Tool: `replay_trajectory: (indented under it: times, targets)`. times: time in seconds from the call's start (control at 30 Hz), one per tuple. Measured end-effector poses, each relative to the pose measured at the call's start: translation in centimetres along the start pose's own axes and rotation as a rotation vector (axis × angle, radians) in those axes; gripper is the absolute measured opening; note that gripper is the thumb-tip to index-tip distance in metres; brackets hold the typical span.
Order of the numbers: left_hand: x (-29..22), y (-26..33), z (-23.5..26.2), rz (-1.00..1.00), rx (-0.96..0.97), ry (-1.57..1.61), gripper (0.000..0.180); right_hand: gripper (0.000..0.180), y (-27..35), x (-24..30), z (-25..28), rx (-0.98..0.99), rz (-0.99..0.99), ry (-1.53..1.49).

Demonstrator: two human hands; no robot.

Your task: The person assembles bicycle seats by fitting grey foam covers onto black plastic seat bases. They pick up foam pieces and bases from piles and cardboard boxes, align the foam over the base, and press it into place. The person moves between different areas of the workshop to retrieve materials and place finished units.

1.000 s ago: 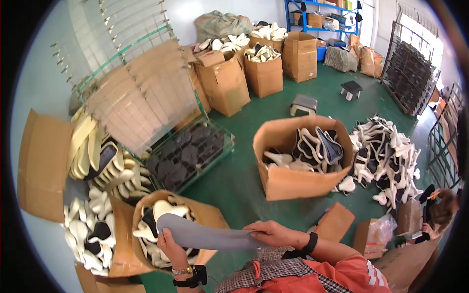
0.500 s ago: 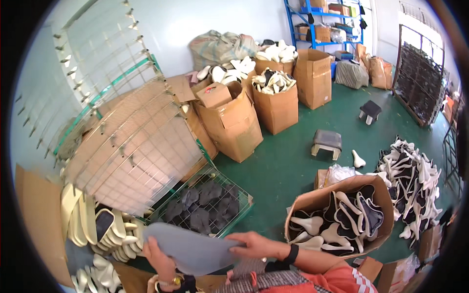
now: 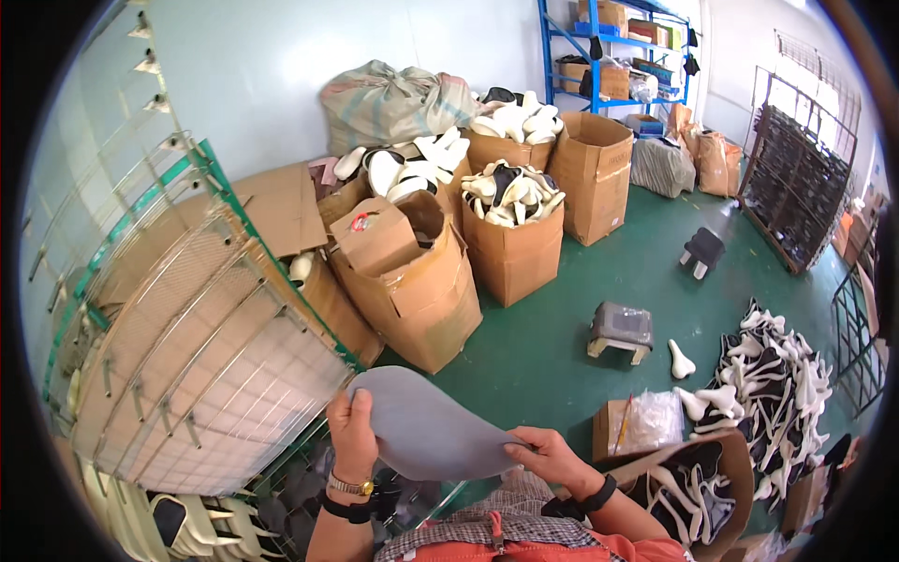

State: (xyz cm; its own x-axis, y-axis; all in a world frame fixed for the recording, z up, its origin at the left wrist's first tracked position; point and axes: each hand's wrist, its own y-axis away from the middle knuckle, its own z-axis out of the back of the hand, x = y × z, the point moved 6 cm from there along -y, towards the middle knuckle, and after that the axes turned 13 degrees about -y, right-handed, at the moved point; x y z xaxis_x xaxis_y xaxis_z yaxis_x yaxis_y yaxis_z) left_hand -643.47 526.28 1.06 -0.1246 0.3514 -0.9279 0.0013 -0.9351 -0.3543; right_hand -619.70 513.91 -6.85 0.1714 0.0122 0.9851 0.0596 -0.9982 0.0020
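Around green floor (image 3: 552, 337), cardboard boxes (image 3: 510, 248)

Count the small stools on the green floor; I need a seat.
2: a grey low stool mid-floor right of the cardboard boxes, and a dark low stool farther back. Others may be hidden behind clutter.
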Motion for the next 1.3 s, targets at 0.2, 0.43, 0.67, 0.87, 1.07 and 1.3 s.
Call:
replay_trajectory:
  times: [0.2,0.43,0.67,0.87,1.07,1.3]
  targets:
    - [3.7,-13.0,-10.1,0.083,0.021,0.059,0.027,0.029,-15.2,1.6,7.9,0.07,0.051,0.023]
    - [8.4,-26.7,-14.9,0.116,-0.001,-0.014,0.028,0.027,-31.0,6.2,14.8,0.179,0.026,0.087]
    - [13.8,-39.8,-12.3,0.232,-0.284,0.01,0.026,0.027,-49.7,7.5,15.3,0.366,0.104,0.091]
    - [21.2,-57.0,-4.5,0.192,-0.265,0.055,0.033,0.03,-71.0,4.9,8.5,0.451,0.154,0.053]
    - [36.8,-58.8,-0.1,0.507,-0.248,-0.587,0.042,0.039,-83.3,-5.3,8.4,0.288,0.196,0.14]
    - [42.4,-53.7,-4.2,0.46,-0.147,-0.969,0.059,0.038,-84.2,-7.4,19.4,0.211,-0.137,-0.063]
